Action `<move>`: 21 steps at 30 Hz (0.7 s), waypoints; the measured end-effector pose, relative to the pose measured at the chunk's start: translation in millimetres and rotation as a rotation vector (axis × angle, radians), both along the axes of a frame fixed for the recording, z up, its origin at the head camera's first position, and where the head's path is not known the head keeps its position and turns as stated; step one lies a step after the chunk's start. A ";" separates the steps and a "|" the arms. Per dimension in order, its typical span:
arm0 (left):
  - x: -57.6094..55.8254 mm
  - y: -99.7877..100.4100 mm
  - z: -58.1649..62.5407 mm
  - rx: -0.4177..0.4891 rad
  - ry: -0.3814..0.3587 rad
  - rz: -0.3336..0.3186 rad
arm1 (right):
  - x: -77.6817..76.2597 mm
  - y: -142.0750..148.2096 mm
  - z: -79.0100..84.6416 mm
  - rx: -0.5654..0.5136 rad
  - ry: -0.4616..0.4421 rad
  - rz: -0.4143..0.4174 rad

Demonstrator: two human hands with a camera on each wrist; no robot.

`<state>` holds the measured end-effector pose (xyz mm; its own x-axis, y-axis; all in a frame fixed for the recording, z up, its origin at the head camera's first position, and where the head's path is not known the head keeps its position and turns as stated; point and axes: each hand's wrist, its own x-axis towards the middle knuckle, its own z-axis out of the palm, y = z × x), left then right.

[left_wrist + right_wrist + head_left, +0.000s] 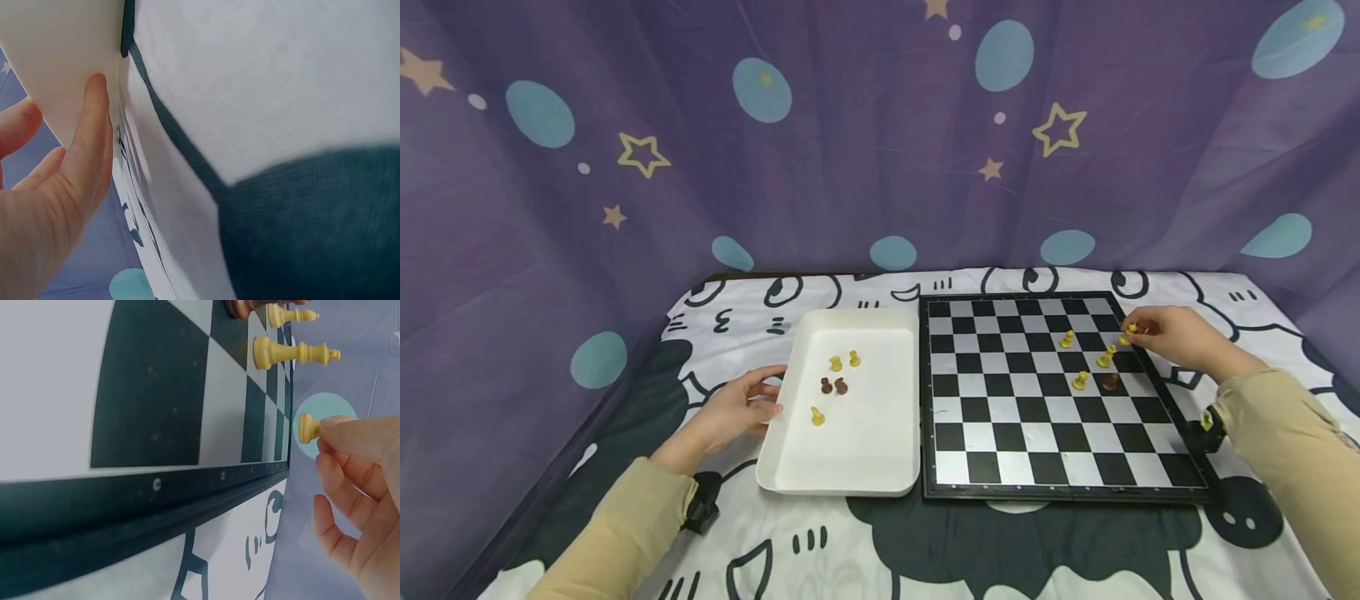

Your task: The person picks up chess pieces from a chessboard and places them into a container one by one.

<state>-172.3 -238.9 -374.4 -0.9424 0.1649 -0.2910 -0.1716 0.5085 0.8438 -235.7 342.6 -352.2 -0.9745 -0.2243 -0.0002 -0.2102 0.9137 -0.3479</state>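
Note:
In the head view my right hand (1168,333) is at the board's right edge. Its thumb and fingertips pinch a small yellow chess piece (306,428), base toward the board; the top is hidden by the fingers. Close by on the chessboard (988,411) stand a tall yellow king (290,353), other yellow pieces (1080,381) and a brown piece (1109,382). My left hand (737,410) is beside the white tray (857,458), its fairly straight fingers touching the left wall. Inside the tray are yellow pieces (836,363) and two brown pieces (840,386).
The tray stands directly left of the chessboard, their sides nearly meeting. Both lie on a black-and-white cartoon cloth (797,542). Behind rises a purple curtain (865,167) with stars and blue ovals.

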 end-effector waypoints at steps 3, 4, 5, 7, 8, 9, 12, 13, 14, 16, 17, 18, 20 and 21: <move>0.0 -0.4 0.1 0.002 0.000 -0.004 | 1.3 -1.5 1.7 0.001 0.021 0.016; 0.0 -0.4 0.2 0.003 -0.001 -0.005 | 1.8 -2.2 2.5 0.001 0.025 0.020; 0.0 -0.4 0.3 0.004 -0.002 -0.005 | 2.4 -3.2 3.1 0.003 0.029 0.022; 0.2 -0.5 0.7 0.005 -0.004 -0.006 | 3.6 -5.5 4.5 0.001 0.034 0.027; 0.3 -0.5 1.0 0.005 -0.005 -0.005 | 4.3 -6.9 5.2 0.001 0.038 0.031; 0.5 -0.5 1.2 0.005 -0.005 -0.004 | 4.9 -8.3 5.8 0.000 0.045 0.041; 0.7 -0.5 1.7 0.001 -0.006 -0.005 | 6.6 -12.6 7.5 0.001 0.064 0.072; 0.6 -0.4 1.8 0.000 -0.006 -0.004 | 7.2 -14.0 8.2 0.003 0.071 0.085; 0.5 -0.4 1.8 -0.001 -0.005 -0.004 | 7.8 -15.4 8.8 0.005 0.077 0.094; 0.1 -0.3 1.6 -0.003 -0.005 -0.003 | 9.3 -18.8 10.3 0.011 0.079 0.103; -0.2 -0.3 1.4 -0.003 -0.005 -0.004 | 10.2 -20.7 11.1 0.013 0.080 0.105; -0.4 -0.4 1.2 -0.002 -0.005 -0.003 | 11.0 -22.4 12.1 0.012 0.078 0.109; -0.6 -0.5 0.8 -0.004 -0.005 -0.002 | 12.8 -26.9 13.6 0.006 0.073 0.115; -0.6 -0.6 0.7 -0.004 -0.005 -0.002 | 13.5 -28.8 14.5 0.001 0.070 0.122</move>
<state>-172.9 -239.5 -373.7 -0.9407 0.1651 -0.2965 -0.1750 0.5125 0.8407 -222.2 313.9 -337.8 -0.9377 -0.3411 0.0662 -0.3434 0.8801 -0.3278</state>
